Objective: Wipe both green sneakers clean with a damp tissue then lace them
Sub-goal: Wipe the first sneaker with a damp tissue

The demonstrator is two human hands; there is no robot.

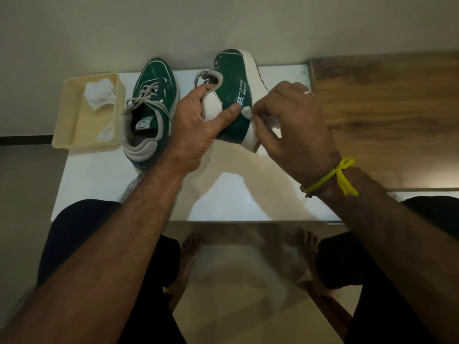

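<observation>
Your left hand (196, 120) holds one green sneaker with a thick white sole (232, 95) tilted on its side above the white counter (223, 194). The fingers go inside the shoe opening and the thumb presses on the green side, near the white printed letters. The green surface of this shoe looks shiny, the heel panel is white, and a grey lace hangs loose at the opening.

Your right hand (293, 120) pinches a small white damp tissue (247, 112) and presses it against the green side, just beside your left thumb. More of the tissue shows under the palm.

The second green sneaker with grey laces and a grey padded collar (151, 110) stands upright on the counter to the left, its toe pointing away from you. Its laces are loose, and its green upper also shines.

Left of it sits a cream plastic tray (64, 125) with crumpled white tissues (99, 94) inside. A yellow thread band (332, 177) is tied on your right wrist.
</observation>
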